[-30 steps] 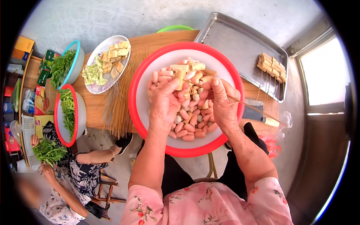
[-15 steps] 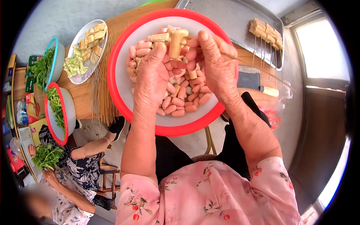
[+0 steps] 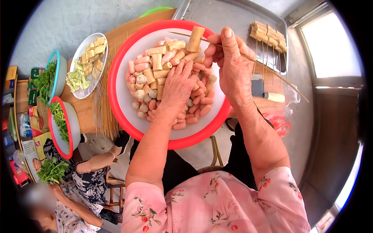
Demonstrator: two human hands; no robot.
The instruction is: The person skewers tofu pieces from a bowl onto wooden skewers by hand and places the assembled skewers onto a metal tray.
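Note:
My right hand [image 3: 235, 62] is closed round a thin bamboo skewer [image 3: 278, 74], whose pointed end reaches left over the basin. One tan tofu-skin roll [image 3: 195, 39] is threaded on it near the tip. My left hand [image 3: 176, 87] lies palm down on the food in a white basin with a red rim [image 3: 112, 83], its fingers stretched forward. Nothing shows in its grip, and its underside is hidden. Around it are small pink sausages [image 3: 192, 120], pale meatballs [image 3: 139, 94] and more tan rolls [image 3: 156, 62].
Finished skewers [image 3: 268, 37] rest on a metal tray [image 3: 229, 19] at the back right, near a knife [image 3: 272, 96]. Left of the basin lie loose skewers [image 3: 105, 97] and an oval plate [image 3: 83, 93]. Bowls of greens [image 3: 74, 120] stand beyond; a seated person holds leafy greens [image 3: 52, 171].
My left hand has left the skewer and dropped onto the food in the basin. My right hand still holds the skewer with the roll, now slightly further right.

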